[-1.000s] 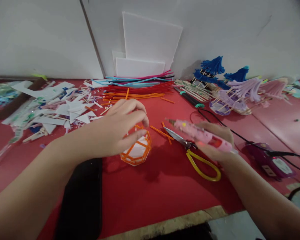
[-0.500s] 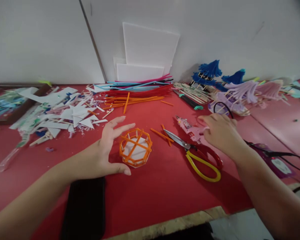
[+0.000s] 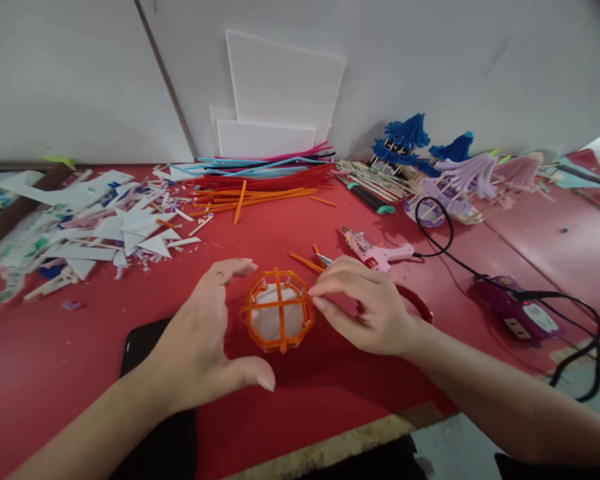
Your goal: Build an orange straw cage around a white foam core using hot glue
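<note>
A small eight-sided frame of orange pipe cleaners, with short stick posts, a white base and two crossed strips over its top, is in front of me. My right hand pinches its right edge between thumb and fingertips. My left hand is open around its left side, fingers spread and curved, apart from the frame. Beyond my right hand lies a pink hot glue gun. Scissors are mostly hidden under that hand; a blade tip and part of the red handle show. Loose orange pieces lie by the blade.
White scraps are heaped at the left. Pipe cleaners lie at the back, beside sticks and a black-green tool. Blue and lilac models stand back right. A purple power strip with cables lies right, a black phone front left.
My right hand has left the glue gun and moved left to the frame's edge. The frame has turned, so its crossed strips now run upright and level. The view has shifted slightly.
</note>
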Action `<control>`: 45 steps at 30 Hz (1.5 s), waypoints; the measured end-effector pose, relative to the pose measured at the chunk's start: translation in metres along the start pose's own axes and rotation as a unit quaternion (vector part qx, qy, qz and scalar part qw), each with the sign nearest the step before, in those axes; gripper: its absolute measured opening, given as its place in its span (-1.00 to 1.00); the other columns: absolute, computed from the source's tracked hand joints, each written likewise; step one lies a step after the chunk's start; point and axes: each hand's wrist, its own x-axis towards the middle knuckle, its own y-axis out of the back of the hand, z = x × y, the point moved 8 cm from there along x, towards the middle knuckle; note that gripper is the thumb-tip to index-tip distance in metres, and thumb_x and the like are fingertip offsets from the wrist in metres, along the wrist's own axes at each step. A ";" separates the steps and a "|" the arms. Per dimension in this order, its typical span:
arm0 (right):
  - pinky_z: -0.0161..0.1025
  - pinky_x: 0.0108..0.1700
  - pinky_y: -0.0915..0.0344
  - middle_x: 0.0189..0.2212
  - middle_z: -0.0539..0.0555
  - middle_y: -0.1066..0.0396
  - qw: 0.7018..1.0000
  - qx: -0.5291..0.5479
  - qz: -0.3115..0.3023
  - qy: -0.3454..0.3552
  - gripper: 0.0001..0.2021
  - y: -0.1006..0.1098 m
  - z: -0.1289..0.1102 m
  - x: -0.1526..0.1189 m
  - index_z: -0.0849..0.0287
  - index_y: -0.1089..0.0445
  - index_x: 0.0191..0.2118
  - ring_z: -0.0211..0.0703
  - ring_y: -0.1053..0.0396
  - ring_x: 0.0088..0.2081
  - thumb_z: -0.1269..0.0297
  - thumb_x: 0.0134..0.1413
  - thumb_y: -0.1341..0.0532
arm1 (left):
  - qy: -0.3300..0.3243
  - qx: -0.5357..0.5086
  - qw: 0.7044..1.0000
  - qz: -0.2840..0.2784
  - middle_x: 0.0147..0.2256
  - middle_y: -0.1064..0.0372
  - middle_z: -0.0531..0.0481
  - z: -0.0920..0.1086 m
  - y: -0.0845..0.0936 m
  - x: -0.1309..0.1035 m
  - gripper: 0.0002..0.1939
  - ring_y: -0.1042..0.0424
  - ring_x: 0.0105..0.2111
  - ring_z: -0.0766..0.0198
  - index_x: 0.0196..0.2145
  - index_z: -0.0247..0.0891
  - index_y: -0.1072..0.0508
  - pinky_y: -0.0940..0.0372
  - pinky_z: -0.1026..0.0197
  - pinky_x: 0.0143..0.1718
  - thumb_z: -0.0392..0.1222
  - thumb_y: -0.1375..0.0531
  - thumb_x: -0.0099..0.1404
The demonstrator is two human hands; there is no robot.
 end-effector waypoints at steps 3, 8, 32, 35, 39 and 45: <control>-0.16 -0.26 -0.40 -0.38 0.11 -0.46 0.999 -0.009 0.013 0.030 -0.81 -0.001 -0.002 -0.004 0.18 -0.42 -0.20 -0.16 -0.41 -0.33 0.52 0.07 -0.17 | -0.035 0.027 0.998 0.049 0.04 -0.28 -0.20 0.006 0.018 -0.005 -0.23 -0.31 0.04 -0.13 0.21 -0.07 -0.17 -0.24 -0.22 0.08 0.43 -0.03 0.20; -0.15 -0.29 -0.40 -0.37 0.12 -0.43 0.997 -0.051 0.015 0.063 -0.77 0.001 -0.005 -0.009 0.19 -0.45 -0.18 -0.17 -0.38 -0.35 0.53 0.04 -0.16 | -0.091 0.071 0.991 0.060 -0.08 -0.40 -0.10 0.015 0.027 -0.009 -0.34 -0.39 -0.06 -0.06 0.16 0.06 -0.27 -0.33 -0.16 -0.01 0.40 -0.03 0.21; -0.14 -0.24 -0.35 -0.39 0.06 -0.44 0.991 -0.119 0.051 -0.045 -0.84 0.023 0.019 -0.016 0.12 -0.36 -0.27 -0.13 -0.40 -0.32 0.51 0.07 -0.12 | -0.034 -0.003 0.996 0.080 -0.08 -0.39 -0.09 0.004 0.024 -0.009 -0.57 -0.40 -0.09 0.01 0.05 0.01 -0.30 -0.33 -0.10 -0.05 0.22 -0.04 0.33; -0.24 -0.42 -0.24 -0.54 -0.02 -0.26 0.977 -0.180 0.046 -0.103 -0.83 0.031 0.033 -0.028 0.10 -0.19 -0.45 -0.21 -0.26 -0.48 0.50 0.07 -0.04 | 0.053 -0.019 0.990 0.128 -0.16 -0.38 -0.01 -0.013 0.029 -0.008 -0.75 -0.39 -0.14 0.10 -0.02 0.00 -0.32 -0.35 -0.01 -0.09 -0.08 -0.13 0.35; -0.30 -0.54 -0.10 -0.63 -0.07 -0.15 0.974 -0.204 -0.030 -0.090 -0.80 0.020 0.037 -0.044 0.09 -0.09 -0.52 -0.26 -0.14 -0.58 0.50 0.04 -0.02 | 0.123 -0.028 0.981 0.147 -0.25 -0.35 0.08 -0.027 0.030 -0.006 -0.81 -0.36 -0.25 0.22 -0.12 -0.02 -0.42 -0.33 0.11 -0.18 -0.23 -0.08 0.37; -0.28 -0.46 -0.25 -0.53 0.01 -0.32 0.974 -0.194 -0.086 -0.082 -0.81 0.014 0.035 -0.060 0.11 -0.20 -0.43 -0.20 -0.28 -0.50 0.45 0.21 -0.03 | 0.213 -0.105 0.964 0.118 -0.45 -0.26 0.15 -0.048 0.022 -0.009 -0.73 -0.24 -0.50 0.32 0.01 0.00 -0.36 -0.28 0.19 -0.44 -0.10 -0.04 0.39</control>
